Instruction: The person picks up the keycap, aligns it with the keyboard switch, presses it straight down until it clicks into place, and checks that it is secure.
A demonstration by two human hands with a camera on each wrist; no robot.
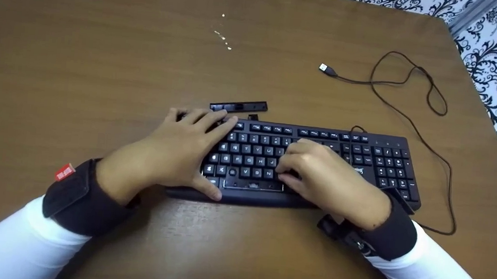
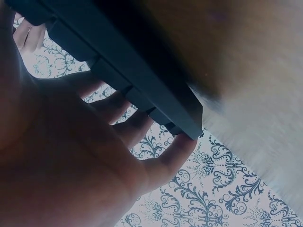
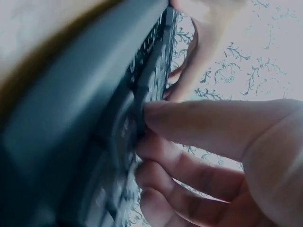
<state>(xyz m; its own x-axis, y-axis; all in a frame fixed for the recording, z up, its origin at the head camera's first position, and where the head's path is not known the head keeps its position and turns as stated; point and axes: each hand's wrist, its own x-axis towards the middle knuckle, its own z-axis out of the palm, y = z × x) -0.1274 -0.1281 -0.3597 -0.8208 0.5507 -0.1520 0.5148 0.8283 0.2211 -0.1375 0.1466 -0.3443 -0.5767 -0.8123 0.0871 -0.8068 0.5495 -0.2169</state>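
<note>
A black keyboard [image 1: 266, 199] lies on the wooden table. Its space bar slot shows bare, and a round socket [image 1: 233, 172] shows where one letter key is off. My left hand [image 1: 176, 151] spreads across the keyboard's left end, thumb along the front edge and fingers toward the back. In the left wrist view its little finger touches the keyboard's corner. With curled fingers, my right hand [image 1: 317, 171] pinches a key cap just right of the N key, the cap mostly hidden. The right wrist view shows the thumb [image 3: 189, 120] against that key's side.
Behind the keyboard lie a loose space bar [image 1: 238, 106] and a small black key cap [image 1: 253, 117]. The keyboard's cable [image 1: 409, 119] loops over the table's right side to a USB plug [image 1: 327, 70]. Small pale crumbs [image 1: 223, 38] dot the table farther back.
</note>
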